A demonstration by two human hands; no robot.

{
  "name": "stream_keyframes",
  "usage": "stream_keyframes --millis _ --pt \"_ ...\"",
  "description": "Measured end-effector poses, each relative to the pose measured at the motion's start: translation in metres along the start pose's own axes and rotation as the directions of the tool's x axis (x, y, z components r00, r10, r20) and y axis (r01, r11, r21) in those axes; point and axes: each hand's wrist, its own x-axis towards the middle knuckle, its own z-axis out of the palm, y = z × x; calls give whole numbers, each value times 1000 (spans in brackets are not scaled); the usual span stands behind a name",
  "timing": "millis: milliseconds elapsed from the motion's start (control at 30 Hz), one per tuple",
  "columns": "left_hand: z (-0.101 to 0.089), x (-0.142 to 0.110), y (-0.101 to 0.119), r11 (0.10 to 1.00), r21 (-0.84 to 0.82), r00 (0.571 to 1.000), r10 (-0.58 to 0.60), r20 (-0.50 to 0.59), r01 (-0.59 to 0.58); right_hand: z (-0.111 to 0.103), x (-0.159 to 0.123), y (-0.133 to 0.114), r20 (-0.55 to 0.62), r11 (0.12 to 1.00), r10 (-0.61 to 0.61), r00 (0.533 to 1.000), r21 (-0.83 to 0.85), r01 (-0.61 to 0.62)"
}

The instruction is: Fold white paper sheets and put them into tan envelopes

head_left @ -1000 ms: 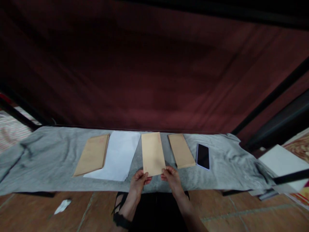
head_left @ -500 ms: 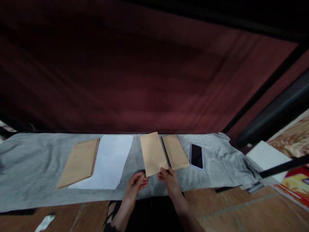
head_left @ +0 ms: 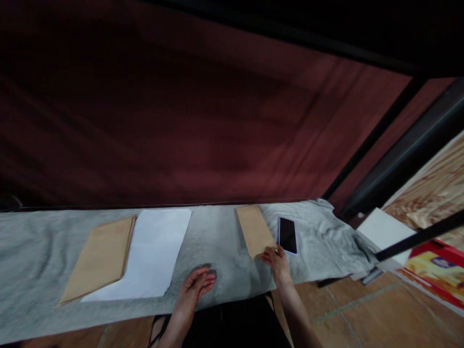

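Observation:
My right hand [head_left: 275, 261] rests at the near corner of a stack of brown envelopes [head_left: 254, 230] on the grey cloth [head_left: 217, 237], fingers pinched on that corner. My left hand [head_left: 195, 285] hovers over the cloth's front edge with loosely curled fingers and nothing in it. A sheet of white paper [head_left: 145, 256] lies to the left, partly overlapped by a larger pile of brown envelopes [head_left: 97, 258]. A black phone [head_left: 287, 235] lies just right of the stack under my right hand.
A dark red curtain [head_left: 181, 121] hangs behind the cloth. Black metal bars [head_left: 398, 150] cross at the right, with a white board [head_left: 384, 229] and colourful printed material [head_left: 435, 266] beyond. Tiled floor [head_left: 362, 314] shows in front.
The envelope that both hands held has been laid onto the right stack by my right hand. My left hand let go and dropped back to the cloth's edge. The view swung rightward.

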Motion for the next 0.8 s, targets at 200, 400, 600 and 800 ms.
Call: stream_keyframes --millis 200,400,600,800 --pt "-2 0 -1 1000 -4 1000 18 12 -18 -3 8 3 -40 998 -46 998 -51 44" --pt "-3 -1 -3 1000 -17 999 24 25 -24 -7 11 9 -47 993 -72 996 -102 67" --pt "-4 -1 -4 999 -32 999 20 40 -18 -11 11 17 -59 988 -31 998 -154 22" --pt "-5 -1 -6 1000 -24 998 18 55 -17 -12 3 16 -38 987 -20 999 -163 14"
